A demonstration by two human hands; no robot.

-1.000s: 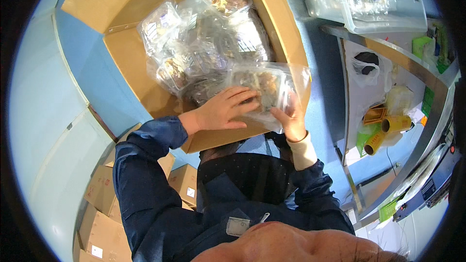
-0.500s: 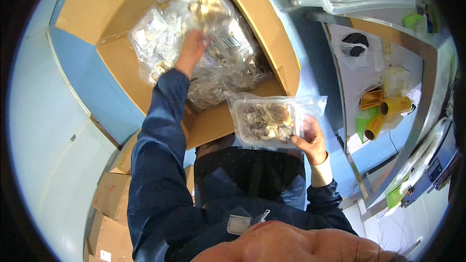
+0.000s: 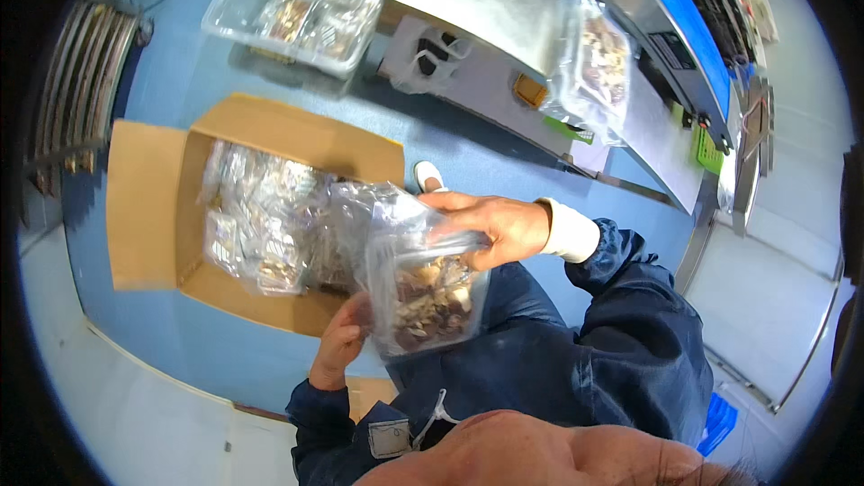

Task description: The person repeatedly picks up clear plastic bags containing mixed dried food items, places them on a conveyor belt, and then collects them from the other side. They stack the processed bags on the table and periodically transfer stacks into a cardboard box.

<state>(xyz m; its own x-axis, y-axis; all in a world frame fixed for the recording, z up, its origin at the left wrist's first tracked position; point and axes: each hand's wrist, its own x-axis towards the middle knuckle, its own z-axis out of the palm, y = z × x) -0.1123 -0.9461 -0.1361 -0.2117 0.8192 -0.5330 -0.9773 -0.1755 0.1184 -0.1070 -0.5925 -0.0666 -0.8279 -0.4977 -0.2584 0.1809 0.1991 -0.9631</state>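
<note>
Hands are now meeting on a single clear bag [image 3: 423,292] of brown pieces, held up in front of the blue jacket and clear of the box [image 3: 270,216]. Half a second ago the left hand [image 3: 342,342] was reaching deep into that box while the right hand [image 3: 495,229] alone was holding a bag off to the side; now the left hand is back out and is cupping the bag's lower left edge from beneath, fingers curled around it. The right hand is closing over the top of the bag, thumb and fingers pinching the plastic near its upper rim. Both hands are therefore occupied with the same bag, and neither is open wide.

The view is also swinging: the box, which was filling the top of the picture, is now sitting to the left on the blue floor [image 3: 207,72], flaps open, many more bags [image 3: 261,225] lying inside it. Judging from this, picking from the box is paused and the bag in hand is being handled or looked over.

Farther off, a clear tray [image 3: 297,0] of similar packs is resting on the floor above the box, and another filled bag [image 3: 598,63] is hanging at the edge of the machine [image 3: 657,9] with the blue top.
</note>
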